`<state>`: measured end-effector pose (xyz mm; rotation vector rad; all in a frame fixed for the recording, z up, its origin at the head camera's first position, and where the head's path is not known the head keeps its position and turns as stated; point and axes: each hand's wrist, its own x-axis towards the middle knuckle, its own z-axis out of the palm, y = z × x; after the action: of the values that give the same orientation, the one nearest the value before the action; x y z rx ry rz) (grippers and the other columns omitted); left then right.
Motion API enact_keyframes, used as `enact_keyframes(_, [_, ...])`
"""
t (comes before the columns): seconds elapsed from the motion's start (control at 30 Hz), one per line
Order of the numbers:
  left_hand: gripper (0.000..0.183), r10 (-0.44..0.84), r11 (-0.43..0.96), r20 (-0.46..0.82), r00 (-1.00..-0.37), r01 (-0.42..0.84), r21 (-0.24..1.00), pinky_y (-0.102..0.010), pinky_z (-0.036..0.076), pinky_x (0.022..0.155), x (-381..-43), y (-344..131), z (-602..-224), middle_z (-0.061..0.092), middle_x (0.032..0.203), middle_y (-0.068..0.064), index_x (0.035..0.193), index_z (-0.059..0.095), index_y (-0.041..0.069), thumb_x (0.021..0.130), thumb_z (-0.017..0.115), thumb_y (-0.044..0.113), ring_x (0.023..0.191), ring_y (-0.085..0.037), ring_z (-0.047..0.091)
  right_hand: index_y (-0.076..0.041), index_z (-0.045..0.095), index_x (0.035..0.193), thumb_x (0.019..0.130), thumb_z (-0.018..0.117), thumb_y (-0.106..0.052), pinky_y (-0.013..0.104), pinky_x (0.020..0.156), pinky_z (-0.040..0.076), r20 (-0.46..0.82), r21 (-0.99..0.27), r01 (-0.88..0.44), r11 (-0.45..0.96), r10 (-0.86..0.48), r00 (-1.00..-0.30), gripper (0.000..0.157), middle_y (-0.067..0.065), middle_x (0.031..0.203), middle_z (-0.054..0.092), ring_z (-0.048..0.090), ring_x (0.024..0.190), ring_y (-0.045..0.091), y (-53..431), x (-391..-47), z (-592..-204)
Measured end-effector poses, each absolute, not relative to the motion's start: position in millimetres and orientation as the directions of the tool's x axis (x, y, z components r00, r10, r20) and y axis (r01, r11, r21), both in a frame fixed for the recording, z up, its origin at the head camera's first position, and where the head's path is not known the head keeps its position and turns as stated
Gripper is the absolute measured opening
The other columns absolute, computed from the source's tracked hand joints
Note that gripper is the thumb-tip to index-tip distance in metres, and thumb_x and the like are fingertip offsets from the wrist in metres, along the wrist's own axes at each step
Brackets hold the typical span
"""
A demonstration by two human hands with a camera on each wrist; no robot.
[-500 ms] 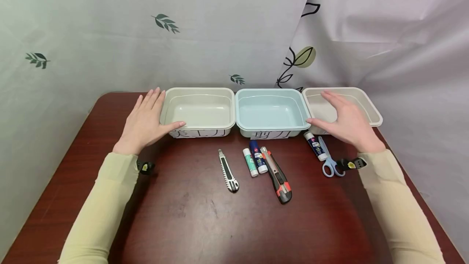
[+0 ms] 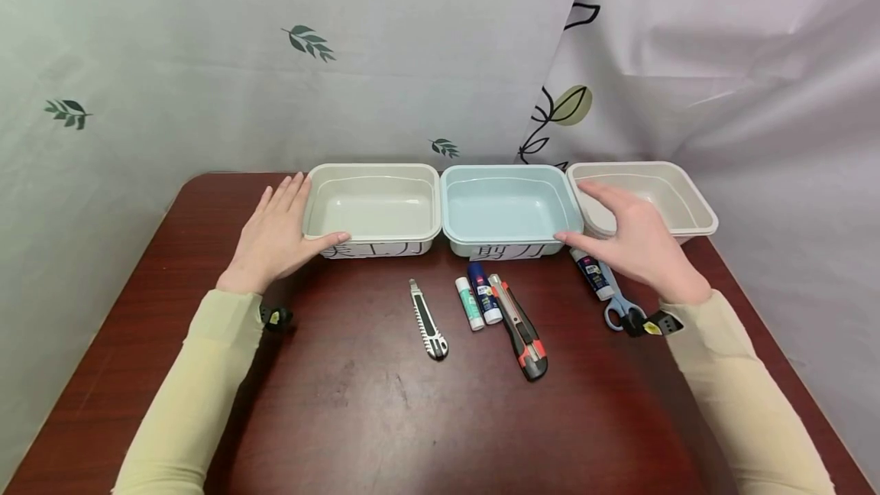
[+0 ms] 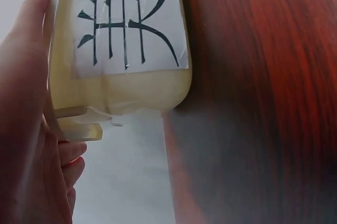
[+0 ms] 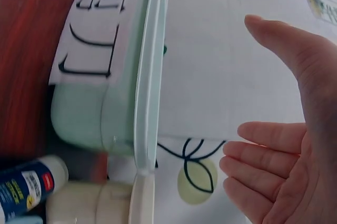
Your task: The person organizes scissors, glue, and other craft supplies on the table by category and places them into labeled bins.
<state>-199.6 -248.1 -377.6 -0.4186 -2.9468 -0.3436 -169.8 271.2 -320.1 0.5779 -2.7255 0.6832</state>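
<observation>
My left hand (image 2: pixel 271 239) rests at the left end of the cream box (image 2: pixel 374 208), fingers straight along its end and thumb over the front rim. In the left wrist view a white label (image 3: pixel 126 29) with black writing covers the front of that box. Over the seam between the light blue box (image 2: pixel 512 208) and the right-hand beige box (image 2: pixel 677 205) hovers my right hand (image 2: pixel 635 243), with its thumb spread from the fingers. The right wrist view shows that hand above the rims, holding nothing.
In front of the boxes lie a silver utility knife (image 2: pixel 428 319), a green-and-white glue stick (image 2: pixel 470 304), a blue glue stick (image 2: pixel 485 294) and a red-and-black utility knife (image 2: pixel 520 331). Another blue glue stick (image 2: pixel 593 275) lies beside blue scissors (image 2: pixel 616 308) at the right.
My right hand has shifted left, from over the beige box toward the blue box's right end. The left hand has barely moved. The boxes and tools stay in place.
</observation>
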Motion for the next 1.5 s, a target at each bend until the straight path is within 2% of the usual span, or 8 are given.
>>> enact_keyframes(0.37, [0.116, 0.254, 0.936, 0.163, -0.953, 0.284, 0.208, -0.043, -0.002, 0.125, -199, -248, -380, 0.015, 0.166, -0.022, 0.161, 0.013, -0.002, 0.088, 0.052, 0.079, 0.153, -0.034, 0.012, -0.005, 0.059, 0.142, 0.078, 0.086, -0.053, 0.050, 0.107, 0.044, 0.331, -0.410, -0.465, 0.785, -0.347, -0.878, 0.084, 0.011, 0.139, 0.061, 0.055, 0.130, 0.031, 253, -150, -329])
enact_keyframes(0.67, [0.118, 0.259, 0.935, 0.166, -0.951, 0.291, 0.205, -0.045, 0.002, 0.125, -198, -247, -380, 0.016, 0.166, -0.023, 0.161, 0.014, -0.004, 0.088, 0.054, 0.079, 0.153, -0.035, 0.013, -0.002, 0.060, 0.140, 0.079, 0.086, -0.051, 0.050, 0.100, 0.050, 0.286, -0.411, -0.477, 0.777, -0.386, -0.877, 0.082, 0.011, 0.134, 0.064, 0.061, 0.121, 0.030, 242, -136, -348])
enact_keyframes(0.97, [0.117, 0.262, 0.933, 0.172, -0.950, 0.294, 0.205, -0.044, 0.000, 0.125, -198, -247, -380, 0.016, 0.166, -0.023, 0.160, 0.014, -0.005, 0.088, 0.054, 0.078, 0.153, -0.036, 0.015, -0.004, 0.065, 0.133, 0.076, 0.090, -0.045, 0.048, 0.094, 0.053, 0.337, -0.413, -0.506, 0.757, -0.389, -0.857, 0.075, 0.009, 0.125, 0.069, 0.065, 0.112, 0.026, 234, -122, -362])
enact_keyframes(1.27, [0.118, 0.261, 0.932, 0.167, -0.951, 0.293, 0.212, -0.043, -0.001, 0.125, -198, -247, -380, 0.016, 0.166, -0.023, 0.160, 0.014, -0.005, 0.088, 0.054, 0.078, 0.153, -0.036, 0.014, 0.000, 0.066, 0.132, 0.073, 0.091, -0.047, 0.049, 0.092, 0.055, 0.234, -0.428, -0.461, 0.778, -0.397, -0.887, 0.079, 0.012, 0.125, 0.068, 0.065, 0.112, 0.029, 223, -108, -375])
enact_keyframes(1.37, [0.118, 0.262, 0.932, 0.163, -0.951, 0.293, 0.215, -0.043, -0.001, 0.125, -198, -247, -380, 0.015, 0.166, -0.023, 0.160, 0.014, -0.005, 0.088, 0.054, 0.078, 0.153, -0.036, 0.013, 0.000, 0.067, 0.131, 0.073, 0.091, -0.044, 0.045, 0.086, 0.056, 0.216, -0.437, -0.457, 0.775, -0.403, -0.890, 0.077, 0.012, 0.121, 0.070, 0.066, 0.105, 0.027, 219, -104, -382])
enact_keyframes(1.5, [0.117, 0.264, 0.931, 0.164, -0.950, 0.296, 0.215, -0.044, 0.000, 0.125, -198, -247, -379, 0.015, 0.166, -0.023, 0.160, 0.014, -0.005, 0.088, 0.054, 0.078, 0.153, -0.036, 0.014, -0.002, 0.068, 0.129, 0.073, 0.092, -0.045, 0.036, 0.071, 0.055, 0.184, -0.445, -0.443, 0.778, -0.405, -0.896, 0.075, 0.005, 0.106, 0.070, 0.063, 0.084, 0.017, 215, -99, -390])
